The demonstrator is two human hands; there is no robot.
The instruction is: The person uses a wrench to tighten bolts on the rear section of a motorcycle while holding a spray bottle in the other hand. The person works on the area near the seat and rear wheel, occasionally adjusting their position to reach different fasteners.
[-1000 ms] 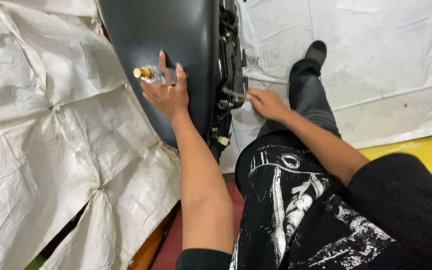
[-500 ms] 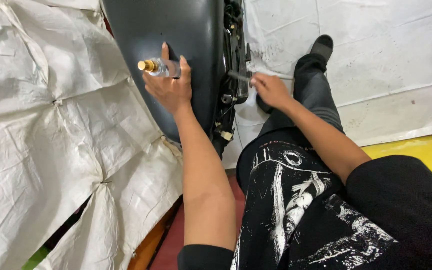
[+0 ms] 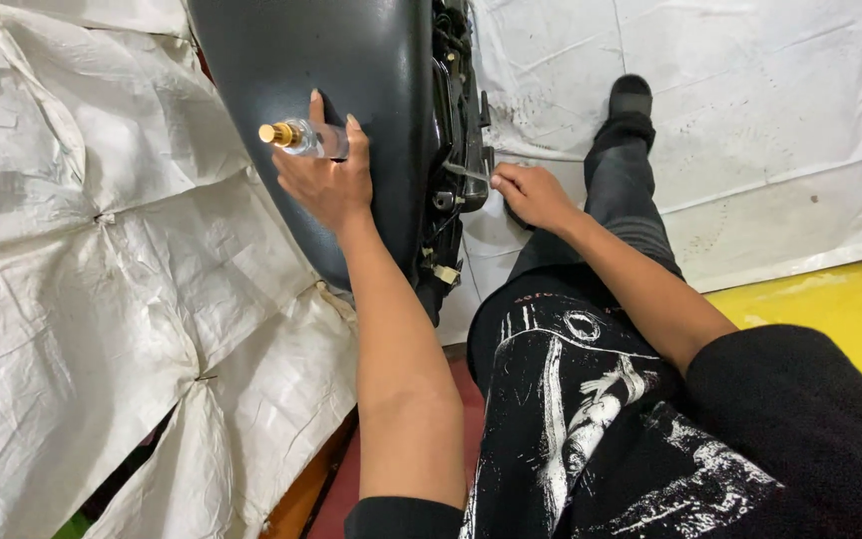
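Hands: two. Left hand (image 3: 326,180) is closed around one clear bottle (image 3: 313,138) with gold cap, pressed against one dark grey panel (image 3: 351,70). Right hand (image 3: 531,195) is pinched at black mechanism (image 3: 456,120). White sheeting (image 3: 82,279) is spread over floor; yellow floor (image 3: 830,299) is exposed.

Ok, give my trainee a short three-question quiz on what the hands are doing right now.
1. True or false: the left hand rests against the dark curved metal panel.
2. What does the left hand hold: A) a small clear bottle with a gold cap, B) a wrench, C) a rag?
3. Where is the right hand?

Key: 1 true. 2 A. 3 At the black mechanical parts along the panel's edge, above the white sheet.
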